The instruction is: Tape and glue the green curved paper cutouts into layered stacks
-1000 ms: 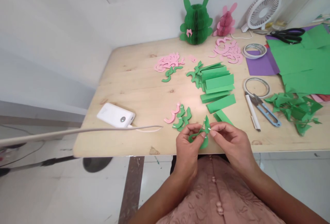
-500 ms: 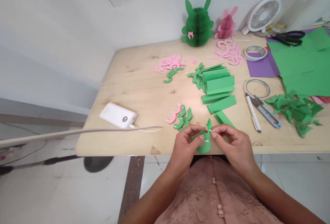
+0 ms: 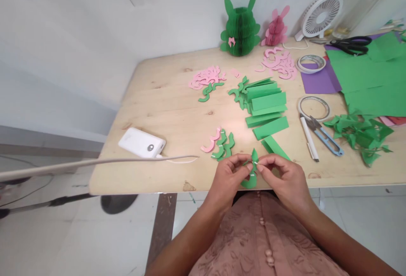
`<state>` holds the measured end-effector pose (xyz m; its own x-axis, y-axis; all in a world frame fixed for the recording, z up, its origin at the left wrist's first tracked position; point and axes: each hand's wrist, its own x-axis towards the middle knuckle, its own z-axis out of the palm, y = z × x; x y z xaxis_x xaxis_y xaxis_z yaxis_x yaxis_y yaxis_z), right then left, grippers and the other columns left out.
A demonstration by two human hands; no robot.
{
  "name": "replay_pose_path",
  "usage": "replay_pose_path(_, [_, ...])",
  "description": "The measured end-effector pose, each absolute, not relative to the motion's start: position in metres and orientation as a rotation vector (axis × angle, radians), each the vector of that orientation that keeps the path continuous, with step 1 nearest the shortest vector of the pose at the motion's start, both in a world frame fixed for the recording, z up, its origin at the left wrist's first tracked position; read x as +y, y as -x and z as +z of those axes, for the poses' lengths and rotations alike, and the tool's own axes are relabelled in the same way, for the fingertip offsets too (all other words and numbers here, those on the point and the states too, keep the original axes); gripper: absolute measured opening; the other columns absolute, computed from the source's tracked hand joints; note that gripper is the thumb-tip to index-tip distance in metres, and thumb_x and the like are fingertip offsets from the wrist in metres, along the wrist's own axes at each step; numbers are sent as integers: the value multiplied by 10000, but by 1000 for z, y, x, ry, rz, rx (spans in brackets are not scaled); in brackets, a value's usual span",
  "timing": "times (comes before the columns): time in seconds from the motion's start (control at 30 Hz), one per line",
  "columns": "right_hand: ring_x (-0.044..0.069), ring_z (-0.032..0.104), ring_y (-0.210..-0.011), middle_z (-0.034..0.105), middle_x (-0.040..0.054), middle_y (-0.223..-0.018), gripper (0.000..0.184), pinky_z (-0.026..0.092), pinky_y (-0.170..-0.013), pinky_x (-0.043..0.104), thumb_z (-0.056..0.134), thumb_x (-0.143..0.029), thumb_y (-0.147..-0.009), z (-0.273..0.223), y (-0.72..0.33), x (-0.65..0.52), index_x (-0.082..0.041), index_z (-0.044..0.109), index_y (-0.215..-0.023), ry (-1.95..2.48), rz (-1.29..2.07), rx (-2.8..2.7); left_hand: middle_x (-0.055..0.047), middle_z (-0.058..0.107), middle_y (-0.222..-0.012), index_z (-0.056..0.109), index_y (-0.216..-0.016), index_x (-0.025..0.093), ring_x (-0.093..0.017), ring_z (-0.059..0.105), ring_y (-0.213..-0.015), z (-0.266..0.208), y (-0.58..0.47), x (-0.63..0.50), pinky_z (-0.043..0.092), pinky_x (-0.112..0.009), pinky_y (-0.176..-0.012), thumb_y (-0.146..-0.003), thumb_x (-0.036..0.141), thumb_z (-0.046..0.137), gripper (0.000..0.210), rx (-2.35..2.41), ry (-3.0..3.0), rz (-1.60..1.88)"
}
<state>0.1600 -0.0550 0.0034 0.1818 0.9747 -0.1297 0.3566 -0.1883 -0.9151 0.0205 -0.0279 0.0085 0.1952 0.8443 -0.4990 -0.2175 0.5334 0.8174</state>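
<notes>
From where I stand, the work in hand seems to be the handling of a small white strip on a green paper piece. This piece is between the two hands, at the near edge of the surface, and a second white mark shows lower on it. The left hand is nearly closed, with thumb and fingers pinching the paper. The right hand is also nearly closed, its thumb and finger meeting at the white strip; I judge that it holds this strip. The next move, I think, calls for a steady left hold and a light, exact touch from the right, because thin paper bends easily. Both forearms come up from below and lean inward, so the fingertips almost meet. Just beyond the left hand lie curved green pieces and a curved pink piece.
</notes>
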Motion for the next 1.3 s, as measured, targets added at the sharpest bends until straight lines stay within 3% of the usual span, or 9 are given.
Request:
replay_pose_path(0.4, [174, 612, -705, 684, 18, -738, 113, 482, -647, 282, 598, -310, -759, 2, -162, -53, -212, 646, -732, 1668, 1092, -1268, 4, 591, -613, 705, -675, 154, -80, 453, -533, 5, -24, -26, 367, -202, -531, -566, 262, 770, 167, 1169, -637, 866])
replay_pose_path(1.3, [141, 561, -687, 631, 4, -771, 125, 443, -645, 265, 539, -303, -825, 1, -166, -51, -205, 606, -788, 1643, 1143, -1396, 27, 571, -587, 702, -661, 147, -67, 416, -509, 4, -25, -26, 346, -205, -533, -602, 230, 716, 103, 1179, -682, 870])
